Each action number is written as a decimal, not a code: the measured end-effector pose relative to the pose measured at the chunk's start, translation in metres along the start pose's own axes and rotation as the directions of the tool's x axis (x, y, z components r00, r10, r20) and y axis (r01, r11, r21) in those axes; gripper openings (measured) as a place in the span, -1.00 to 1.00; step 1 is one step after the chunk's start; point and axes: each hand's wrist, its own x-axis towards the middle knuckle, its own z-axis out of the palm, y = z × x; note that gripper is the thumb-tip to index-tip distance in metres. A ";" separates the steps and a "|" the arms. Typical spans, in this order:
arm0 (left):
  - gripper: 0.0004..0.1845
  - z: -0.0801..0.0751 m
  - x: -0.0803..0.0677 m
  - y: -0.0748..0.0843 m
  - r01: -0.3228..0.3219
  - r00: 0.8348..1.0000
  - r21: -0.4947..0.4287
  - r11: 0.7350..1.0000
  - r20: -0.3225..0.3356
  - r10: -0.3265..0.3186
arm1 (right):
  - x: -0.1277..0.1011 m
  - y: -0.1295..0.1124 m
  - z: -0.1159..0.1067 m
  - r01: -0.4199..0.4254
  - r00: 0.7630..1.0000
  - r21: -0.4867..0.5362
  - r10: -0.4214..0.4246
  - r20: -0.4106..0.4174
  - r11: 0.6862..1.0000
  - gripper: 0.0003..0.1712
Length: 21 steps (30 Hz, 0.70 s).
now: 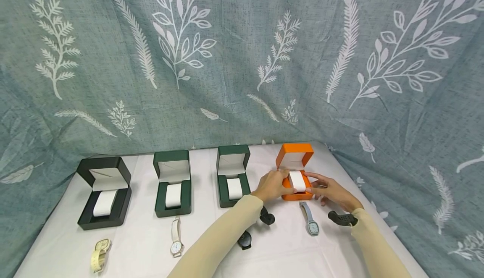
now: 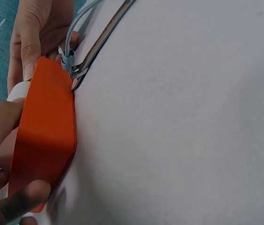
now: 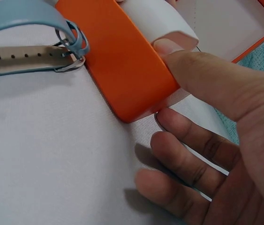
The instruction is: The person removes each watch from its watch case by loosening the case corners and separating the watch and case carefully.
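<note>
An orange watch box (image 1: 289,197) stands with its lid up at the right end of the table, a white watch cushion (image 1: 297,181) in its base. At the cushion's left end, my left hand (image 1: 273,184) pinches it between thumb and index finger; other fingers (image 2: 26,199) lie outside the box. My right hand (image 1: 332,190) has its thumb (image 3: 188,63) against the cushion's right end, with the index finger at the back and other fingers beside the box wall. A light blue watch (image 1: 309,219) lies in front, its buckle (image 3: 71,56) near the box.
Two green watch boxes (image 1: 173,211) (image 1: 228,203) and a black one (image 1: 102,225) stand open to the left with white cushions. In front lie a cream watch (image 1: 100,255), a white-strapped watch (image 1: 176,240) and a black watch (image 1: 245,240). A patterned curtain (image 1: 234,80) hangs behind.
</note>
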 end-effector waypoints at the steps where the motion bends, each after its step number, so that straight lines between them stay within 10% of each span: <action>1: -0.22 0.000 -0.001 0.000 0.003 1.000 -0.003 1.000 -0.004 -0.003 | 0.000 0.000 0.001 0.000 1.000 0.000 0.000 -0.001 1.000 -0.10; 21: -0.31 -0.002 -0.007 0.003 0.045 0.999 -0.054 0.998 -0.023 -0.046 | 0.001 0.001 0.003 -0.002 1.000 -0.001 0.002 -0.007 1.000 -0.15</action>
